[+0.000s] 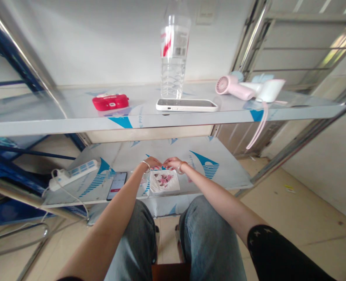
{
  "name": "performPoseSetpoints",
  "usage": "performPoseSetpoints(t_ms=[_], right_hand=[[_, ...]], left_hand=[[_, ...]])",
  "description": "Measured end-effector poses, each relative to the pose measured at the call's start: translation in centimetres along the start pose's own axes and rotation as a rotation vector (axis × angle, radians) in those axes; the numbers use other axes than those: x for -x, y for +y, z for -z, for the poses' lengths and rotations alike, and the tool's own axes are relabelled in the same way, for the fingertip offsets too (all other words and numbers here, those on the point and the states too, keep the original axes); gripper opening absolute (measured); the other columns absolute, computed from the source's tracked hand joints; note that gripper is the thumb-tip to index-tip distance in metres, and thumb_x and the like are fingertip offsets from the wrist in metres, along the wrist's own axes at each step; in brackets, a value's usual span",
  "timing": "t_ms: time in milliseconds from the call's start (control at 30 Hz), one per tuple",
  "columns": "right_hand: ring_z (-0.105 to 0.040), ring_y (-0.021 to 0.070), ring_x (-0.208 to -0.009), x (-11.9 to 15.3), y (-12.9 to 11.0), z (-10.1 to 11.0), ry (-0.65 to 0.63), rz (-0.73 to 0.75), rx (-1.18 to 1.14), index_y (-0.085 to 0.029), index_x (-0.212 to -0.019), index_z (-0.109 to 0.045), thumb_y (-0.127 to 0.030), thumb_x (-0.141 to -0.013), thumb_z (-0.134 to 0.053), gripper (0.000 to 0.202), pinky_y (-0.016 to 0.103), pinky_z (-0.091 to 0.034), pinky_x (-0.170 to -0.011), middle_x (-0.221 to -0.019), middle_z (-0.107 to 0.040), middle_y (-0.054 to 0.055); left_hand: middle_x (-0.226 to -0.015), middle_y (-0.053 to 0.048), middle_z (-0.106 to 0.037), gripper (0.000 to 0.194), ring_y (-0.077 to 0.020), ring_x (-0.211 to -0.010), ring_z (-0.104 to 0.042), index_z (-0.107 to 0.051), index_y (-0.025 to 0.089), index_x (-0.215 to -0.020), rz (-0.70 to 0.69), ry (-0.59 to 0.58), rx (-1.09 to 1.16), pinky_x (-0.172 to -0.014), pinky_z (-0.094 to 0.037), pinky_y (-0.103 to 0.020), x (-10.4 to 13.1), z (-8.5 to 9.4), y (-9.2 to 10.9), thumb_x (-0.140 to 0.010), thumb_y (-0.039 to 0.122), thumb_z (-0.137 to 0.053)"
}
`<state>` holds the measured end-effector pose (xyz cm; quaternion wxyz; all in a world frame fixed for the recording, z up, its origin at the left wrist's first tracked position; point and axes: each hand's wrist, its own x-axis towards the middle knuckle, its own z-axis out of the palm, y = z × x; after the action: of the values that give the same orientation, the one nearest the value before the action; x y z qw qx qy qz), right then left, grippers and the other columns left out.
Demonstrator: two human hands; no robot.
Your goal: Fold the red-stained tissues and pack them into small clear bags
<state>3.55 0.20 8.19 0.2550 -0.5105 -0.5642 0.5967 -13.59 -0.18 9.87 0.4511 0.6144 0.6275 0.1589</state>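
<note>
On the lower shelf (pixel 178 148), my left hand (pixel 153 162) and my right hand (pixel 173 162) come close together, fingertips nearly meeting. The fingers of both look pinched; anything between them is too small to make out. Just in front of them lies a white square tray or packet (pixel 157 187) with dark red and pink bits in its middle, perhaps beads or a printed pattern. A bracelet circles each wrist. Left of my left forearm, a phone (pixel 117 185) with a lit screen lies flat on the shelf.
A white power strip (pixel 76 173) with a trailing cable is at the lower shelf's left. The upper shelf (pixel 143 117) carries a red case (pixel 110 102), a tall clear bottle (pixel 174 58), a white-edged phone (pixel 187 105) and a pink handheld fan (pixel 234 88) with a hanging strap.
</note>
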Motion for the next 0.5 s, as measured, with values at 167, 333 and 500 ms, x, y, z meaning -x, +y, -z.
performPoseSetpoints(t_ms=[167,333,500], right_hand=[[-0.053,0.007,-0.052,0.7,-0.6,-0.3,-0.036,-0.006,0.026,-0.013,-0.066,-0.063,-0.011,-0.071,-0.058,0.007,0.017,-0.037,-0.05,-0.064,-0.065,0.001],[-0.052,0.0072,-0.049,0.8,-1.2,-1.0,-0.098,-0.013,0.019,-0.014,-0.068,-0.06,-0.014,-0.075,-0.056,0.008,0.017,-0.037,-0.048,-0.055,-0.059,-0.002],[-0.052,0.0079,-0.051,-0.2,-1.3,-2.2,-0.092,0.028,0.181,-0.015,-0.062,-0.057,-0.019,-0.076,-0.055,0.015,0.016,-0.04,-0.051,-0.052,-0.056,-0.002]], left_hand=[[-0.066,-0.002,-0.068,0.019,-0.0126,-0.064,-0.056,-0.07,0.012,-0.074,-0.07,0.003,-0.075,-0.054,-0.039,-0.019,-0.1,0.2,0.0,-0.06,0.023,-0.065],[-0.07,-0.003,-0.07,0.02,-0.0134,-0.068,-0.06,-0.071,0.013,-0.078,-0.055,-0.01,0.044,-0.055,-0.04,-0.019,0.2,0.7,-0.3,-0.061,0.023,-0.066],[-0.076,-0.003,-0.071,0.019,-0.0138,-0.073,-0.063,-0.072,0.015,-0.081,0.025,-0.046,0.152,-0.055,-0.04,-0.018,0.7,1.4,-0.8,-0.065,0.023,-0.068]])
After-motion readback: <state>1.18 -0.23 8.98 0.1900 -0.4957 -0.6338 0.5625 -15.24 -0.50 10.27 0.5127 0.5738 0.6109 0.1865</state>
